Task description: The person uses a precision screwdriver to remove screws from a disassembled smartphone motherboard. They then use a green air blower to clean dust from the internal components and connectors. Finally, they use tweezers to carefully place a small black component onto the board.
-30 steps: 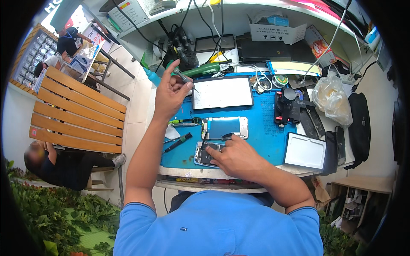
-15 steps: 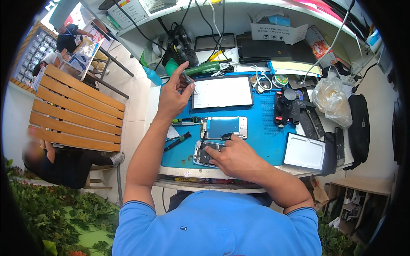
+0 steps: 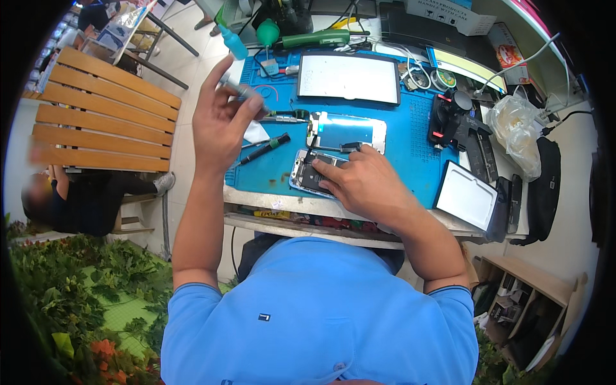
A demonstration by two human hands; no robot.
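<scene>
Raised at the left edge of the blue mat, my left hand (image 3: 218, 125) is closed around a slim grey screwdriver (image 3: 240, 88), blurred by motion. My right hand (image 3: 369, 183) rests over an opened phone body (image 3: 301, 172) near the front edge, its index finger pressing on the dark internals. A slim dark tool (image 3: 350, 147) shows at that hand's curled fingers; its kind is unclear. Just beyond the body lies a detached phone screen (image 3: 346, 131). Left of the phone parts are a black pen-like tool (image 3: 264, 149) and another thin driver (image 3: 285, 119).
A white-topped tray (image 3: 348, 77) sits behind the screen. A black-and-red clamp holder (image 3: 447, 115), a white box lid (image 3: 467, 194) and a plastic bag (image 3: 516, 131) line the right. At the back are a green blower bulb (image 3: 267, 32) and a blue bottle (image 3: 232, 43).
My left hand has come back toward me and left with the screwdriver, away from the tray. My right index finger stays on the phone body. The view has tilted down.
</scene>
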